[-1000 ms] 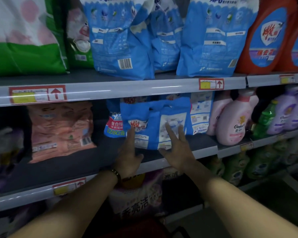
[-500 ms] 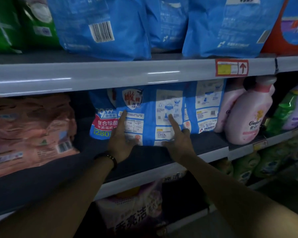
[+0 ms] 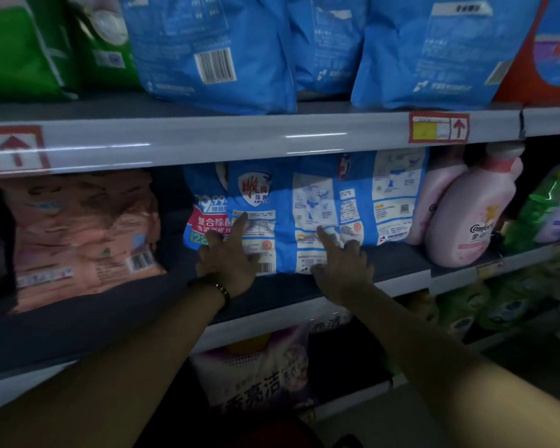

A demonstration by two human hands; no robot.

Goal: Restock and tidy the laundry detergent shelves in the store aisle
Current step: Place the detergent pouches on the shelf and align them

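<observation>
Two index fingers (image 3: 324, 235) touching blue detergent bag (image 3: 283, 202), bag upright

detergent bag (image 3: 282, 218) on middle shelf (image 3: 398, 263), bottle (image 3: 469, 215) right

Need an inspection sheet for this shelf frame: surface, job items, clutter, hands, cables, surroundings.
Surface: middle shelf, dark, with a bare stretch at its front.
Job's things: blue bag upright at mid-shelf; pink bag to its left, pink bottle to its right.
Clutter: nothing seen.
Hands: left hand and right hand each press a straight index finger on the blue bag's front.
Cables: nothing seen.
Surroundings: the shelf above holds top blue bags and green bags; price tag on its edge; purple bag below.
</observation>
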